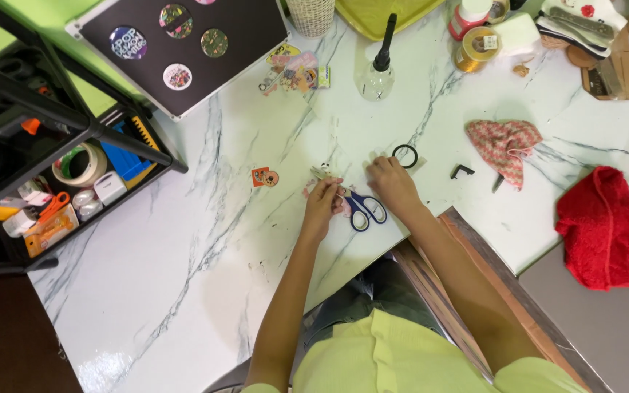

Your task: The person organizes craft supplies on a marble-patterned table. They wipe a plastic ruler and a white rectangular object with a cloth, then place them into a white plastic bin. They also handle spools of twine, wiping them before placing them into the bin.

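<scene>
Left hand (322, 204) is pinching a small pale cutout (321, 173) between curled fingertips, just above the marble table (183, 276). Right hand (391, 182) is lying fingers-bent on the table; whether it is gripping anything, cannot tell. Blue-handled scissors (364, 209) are lying between both hands. Black ring (405, 156) is sitting just beyond the right hand.

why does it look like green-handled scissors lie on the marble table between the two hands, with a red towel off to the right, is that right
Not quite: in the head view the scissors have blue handles, not green. They do lie on the marble table between the left hand and right hand, and the red towel is off to the right.
</scene>
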